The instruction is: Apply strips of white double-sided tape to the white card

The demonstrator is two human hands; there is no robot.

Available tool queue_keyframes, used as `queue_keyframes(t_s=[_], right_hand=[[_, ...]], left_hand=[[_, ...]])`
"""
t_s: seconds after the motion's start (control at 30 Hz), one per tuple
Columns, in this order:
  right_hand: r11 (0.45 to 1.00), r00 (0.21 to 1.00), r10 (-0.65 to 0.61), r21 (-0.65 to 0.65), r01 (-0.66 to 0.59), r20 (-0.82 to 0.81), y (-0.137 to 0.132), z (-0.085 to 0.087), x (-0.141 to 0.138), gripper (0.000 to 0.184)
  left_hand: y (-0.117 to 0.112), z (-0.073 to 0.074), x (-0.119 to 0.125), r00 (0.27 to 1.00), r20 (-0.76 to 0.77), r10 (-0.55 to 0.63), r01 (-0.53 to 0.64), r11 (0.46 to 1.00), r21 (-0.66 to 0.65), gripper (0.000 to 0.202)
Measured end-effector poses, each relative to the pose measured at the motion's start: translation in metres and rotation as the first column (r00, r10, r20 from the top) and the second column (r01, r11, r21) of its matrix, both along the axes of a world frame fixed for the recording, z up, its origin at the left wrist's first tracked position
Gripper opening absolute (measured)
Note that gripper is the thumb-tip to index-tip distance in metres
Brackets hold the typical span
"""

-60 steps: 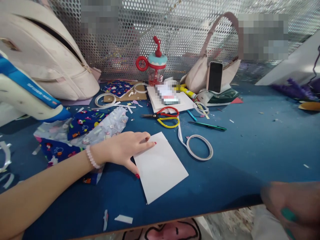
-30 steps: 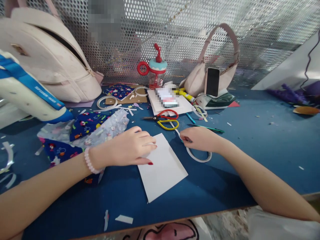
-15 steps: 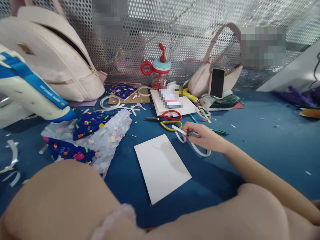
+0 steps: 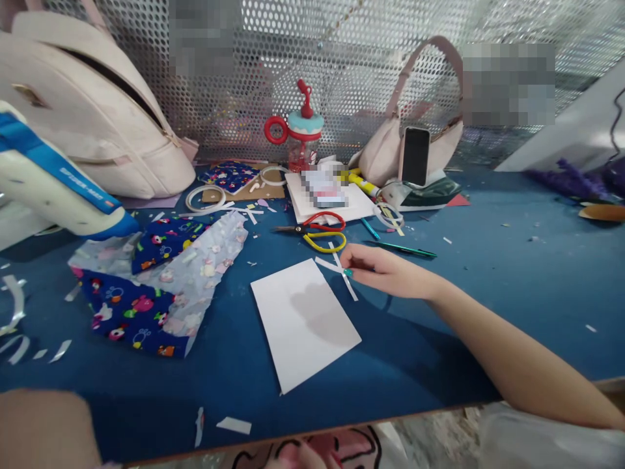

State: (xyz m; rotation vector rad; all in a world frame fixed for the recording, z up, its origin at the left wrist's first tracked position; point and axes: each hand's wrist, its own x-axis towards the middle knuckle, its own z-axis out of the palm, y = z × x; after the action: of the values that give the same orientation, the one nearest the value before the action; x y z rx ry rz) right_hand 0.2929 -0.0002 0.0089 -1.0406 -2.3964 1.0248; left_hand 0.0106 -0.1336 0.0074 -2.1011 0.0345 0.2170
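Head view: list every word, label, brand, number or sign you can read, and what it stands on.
"SPIDER-MAN", slightly blurred, on the blue band of the white object at left.
Phone lying on the white sheets: pixelated, nothing readable.
Backpack, metal plate: too blurred to tell whether it bears lettering.
I can read no other words, numbers or signs.

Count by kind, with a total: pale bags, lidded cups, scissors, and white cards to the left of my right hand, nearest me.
Pale bags: 2 (backpack, handbag)
Lidded cups: 1
Scissors: 1
White cards nearest you: 1
Total: 5
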Motion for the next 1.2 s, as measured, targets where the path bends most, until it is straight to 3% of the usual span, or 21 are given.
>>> queue_keyframes(t_s=[0.07, 0.1, 0.13, 0.2, 0.27, 0.37, 0.53, 0.7, 0.83, 0.93, 1.07, 1.2], right_hand=[[0.996, 0.996, 0.082, 0.017, -0.083, 0.022, -0.004, 0.002, -0.004, 0.006], [0.992, 0.992, 0.121, 0.023, -0.122, 0.039, -0.007, 0.001, -0.007, 0.008], [0.987, 0.986, 0.154, 0.030, -0.156, 0.056, -0.009, 0.001, -0.010, 0.010], [0.979, 0.975, 0.203, 0.018, -0.205, 0.092, -0.013, -0.002, -0.017, 0.014], [0.970, 0.963, 0.243, -0.011, -0.243, 0.118, -0.017, -0.005, -0.023, 0.016], [0.956, 0.947, 0.294, -0.045, -0.291, 0.131, -0.023, -0.008, -0.032, 0.017], [0.955, 0.943, 0.297, -0.033, -0.295, 0.148, -0.033, -0.009, -0.043, 0.016], [0.959, 0.952, 0.279, 0.010, -0.283, 0.127, -0.039, -0.008, -0.048, 0.017], [0.970, 0.948, 0.227, 0.034, -0.240, 0.223, -0.038, -0.010, -0.047, 0.009], [0.974, 0.936, 0.169, 0.094, -0.207, 0.309, -0.036, -0.011, -0.043, 0.016], [0.966, 0.907, 0.090, 0.185, -0.180, 0.412, -0.028, -0.008, -0.033, 0.013], [0.972, 0.868, 0.088, 0.150, -0.183, 0.488, -0.017, -0.002, -0.017, 0.022]], left_hand=[[0.022, -0.004, -0.002, 0.998, 0.056, -0.023, 0.031, 0.990, -0.139, 0.022], [0.034, -0.007, -0.004, 0.990, 0.135, 0.032, 0.022, 0.924, -0.381, 0.016], [0.046, -0.010, -0.007, 0.965, 0.226, 0.131, 0.021, 0.825, -0.564, 0.014], [0.068, -0.019, -0.014, 0.893, 0.349, 0.285, 0.052, 0.703, -0.709, 0.022], [0.084, -0.028, -0.021, 0.877, 0.327, 0.351, 0.053, 0.606, -0.794, 0.026], [0.094, -0.038, -0.026, 0.858, 0.341, 0.383, 0.114, 0.506, -0.855, 0.032], [0.086, -0.042, -0.022, 0.737, 0.328, 0.591, 0.131, 0.351, -0.927, 0.022], [0.080, -0.043, -0.017, 0.734, 0.287, 0.615, 0.160, 0.254, -0.954, 0.016], [0.078, -0.038, -0.016, 0.711, 0.216, 0.669, 0.177, 0.127, -0.976, 0.018], [0.078, -0.034, -0.016, 0.690, 0.185, 0.699, 0.212, 0.049, -0.976, 0.019], [0.078, -0.033, -0.017, 0.651, 0.162, 0.742, 0.263, -0.020, -0.965, 0.015], [0.080, -0.032, -0.017, 0.627, 0.149, 0.765, 0.274, -0.037, -0.961, 0.014]])
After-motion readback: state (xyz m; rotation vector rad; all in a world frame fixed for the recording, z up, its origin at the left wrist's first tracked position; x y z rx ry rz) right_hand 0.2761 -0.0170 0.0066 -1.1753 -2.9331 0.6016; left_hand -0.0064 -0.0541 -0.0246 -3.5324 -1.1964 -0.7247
